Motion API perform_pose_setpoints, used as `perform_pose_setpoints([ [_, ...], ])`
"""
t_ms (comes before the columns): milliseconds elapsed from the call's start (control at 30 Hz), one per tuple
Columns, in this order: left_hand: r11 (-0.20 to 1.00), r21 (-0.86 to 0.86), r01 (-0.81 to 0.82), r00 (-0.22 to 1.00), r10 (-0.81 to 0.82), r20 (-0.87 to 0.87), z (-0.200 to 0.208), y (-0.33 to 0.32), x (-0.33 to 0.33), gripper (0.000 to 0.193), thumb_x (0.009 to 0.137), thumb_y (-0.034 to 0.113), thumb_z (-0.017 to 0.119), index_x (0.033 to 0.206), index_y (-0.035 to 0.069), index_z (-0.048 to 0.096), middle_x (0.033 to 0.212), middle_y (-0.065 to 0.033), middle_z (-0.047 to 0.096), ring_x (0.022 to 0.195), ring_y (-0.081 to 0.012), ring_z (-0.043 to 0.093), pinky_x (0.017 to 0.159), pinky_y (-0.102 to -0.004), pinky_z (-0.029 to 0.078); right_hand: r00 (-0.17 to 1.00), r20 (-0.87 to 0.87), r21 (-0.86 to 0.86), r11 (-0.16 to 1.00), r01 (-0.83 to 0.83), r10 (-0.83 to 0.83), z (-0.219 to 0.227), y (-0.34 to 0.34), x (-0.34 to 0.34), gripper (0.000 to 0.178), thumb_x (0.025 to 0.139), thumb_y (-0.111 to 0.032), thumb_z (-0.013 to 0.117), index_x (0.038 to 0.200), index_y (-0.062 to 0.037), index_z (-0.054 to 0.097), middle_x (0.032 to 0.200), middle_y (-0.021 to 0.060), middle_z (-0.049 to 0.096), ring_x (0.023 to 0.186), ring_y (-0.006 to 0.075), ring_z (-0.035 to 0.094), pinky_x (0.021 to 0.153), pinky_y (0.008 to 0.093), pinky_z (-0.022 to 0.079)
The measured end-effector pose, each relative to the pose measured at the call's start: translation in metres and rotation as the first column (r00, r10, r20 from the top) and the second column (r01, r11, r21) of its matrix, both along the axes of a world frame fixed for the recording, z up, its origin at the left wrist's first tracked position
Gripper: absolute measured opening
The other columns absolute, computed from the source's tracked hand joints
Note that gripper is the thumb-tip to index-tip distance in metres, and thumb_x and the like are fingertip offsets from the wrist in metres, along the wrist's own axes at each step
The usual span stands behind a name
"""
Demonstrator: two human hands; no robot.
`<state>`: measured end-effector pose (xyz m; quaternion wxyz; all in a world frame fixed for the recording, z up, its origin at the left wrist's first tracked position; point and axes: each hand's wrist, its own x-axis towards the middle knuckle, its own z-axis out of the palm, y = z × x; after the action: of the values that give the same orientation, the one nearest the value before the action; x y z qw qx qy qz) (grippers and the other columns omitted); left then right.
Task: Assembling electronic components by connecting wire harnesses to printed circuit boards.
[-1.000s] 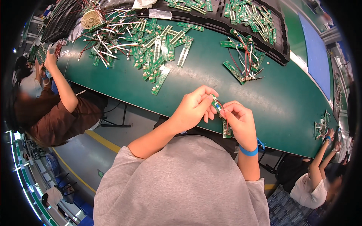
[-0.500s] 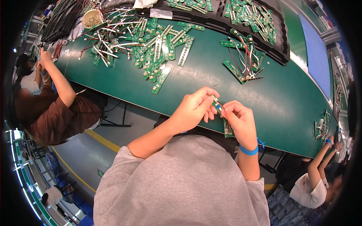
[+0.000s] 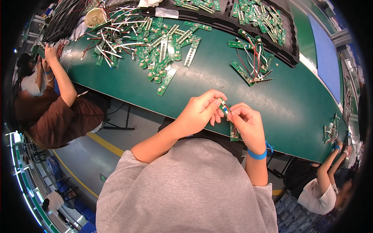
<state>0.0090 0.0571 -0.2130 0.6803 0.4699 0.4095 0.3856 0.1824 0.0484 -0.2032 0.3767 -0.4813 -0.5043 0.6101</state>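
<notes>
Near the table's front edge, my left hand (image 3: 200,112) grips the upper end of a narrow green circuit board (image 3: 224,108) between thumb and fingers. The board carries small white and blue connectors. My right hand (image 3: 248,125), with a blue band at its wrist, is closed in a pinch on thin red and dark wires (image 3: 232,115) running along the board. Below the fingers, a green strip board (image 3: 234,135) hangs down at the table edge. Whether it is the same board or a second one is hidden by my right hand.
A heap of green circuit boards (image 3: 159,58) with wired ones lies at the back left. Several wired boards (image 3: 252,64) form a smaller cluster at the right. Behind stands a black tray (image 3: 289,50) of boards. Co-workers sit left and right along the green table (image 3: 202,83).
My hands keep nearly the same pose; the lower strip board has shifted very slightly left. The co-worker at the left has moved a raised hand a little.
</notes>
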Motion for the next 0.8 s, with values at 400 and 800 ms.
perform_pose_setpoints([
  [400,0.999,0.035,0.012,0.999,-0.01,-0.053,0.008,0.0,0.0,0.021,0.092,0.011,0.041,0.108,-0.001,0.049,0.079,-0.0085,0.059,0.067,-0.0114,0.058,0.056,-0.0229,0.048,0.998,0.031,0.027,0.998,0.056,-0.057,-0.003,-0.002,-0.002,0.01,0.082,-0.002,0.056,0.075,0.0037,0.058,0.08,0.0033,0.054,0.058,0.0041,0.045,0.051,0.019,0.036],
  [800,0.979,0.197,-0.04,0.967,0.088,-0.238,0.014,-0.006,0.006,0.019,0.083,0.003,0.055,0.099,0.0,0.045,0.08,-0.0043,0.055,0.07,-0.007,0.055,0.059,-0.0213,0.044,0.989,0.134,0.207,0.978,0.029,-0.058,0.003,-0.006,-0.01,0.008,0.08,-0.005,0.059,0.077,0.0025,0.057,0.08,0.0074,0.055,0.071,0.0128,0.052,0.063,0.0244,0.042],
])
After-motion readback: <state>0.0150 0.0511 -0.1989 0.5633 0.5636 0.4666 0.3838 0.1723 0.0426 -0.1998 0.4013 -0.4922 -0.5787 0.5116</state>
